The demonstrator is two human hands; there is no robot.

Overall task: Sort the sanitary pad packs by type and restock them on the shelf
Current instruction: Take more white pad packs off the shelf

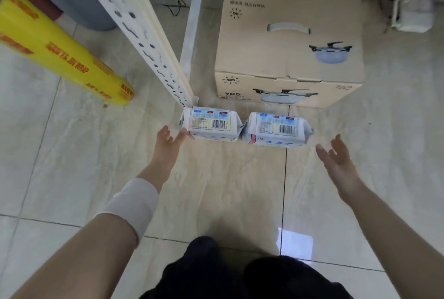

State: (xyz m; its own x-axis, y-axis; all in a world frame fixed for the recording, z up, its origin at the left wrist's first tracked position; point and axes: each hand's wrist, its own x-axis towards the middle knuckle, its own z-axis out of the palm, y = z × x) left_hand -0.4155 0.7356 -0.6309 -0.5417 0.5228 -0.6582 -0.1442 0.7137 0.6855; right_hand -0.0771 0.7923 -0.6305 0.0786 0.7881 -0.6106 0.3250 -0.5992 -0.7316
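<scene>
**Two packs in a row, one hand at each end**

Nearest to me, both hands reach toward the pot carton (288, 58). My left hand (168, 141) has its fingers straight and slightly apart, the tips at the left end of the left pack (211, 125), touching it or all but. My right hand (336, 157) is spread, holds nothing, and stands off from the outer end of the right pack (276, 130), so the left is the nearer one.

Both sanitary pad packs lie on the tiled floor (96, 154) just in front of the carton, barcode panels up. They sit end to end, meeting in the middle. Their long axes run left to right, along the carton's front face. I judge the next move is squeezing inward from both ends.
</scene>
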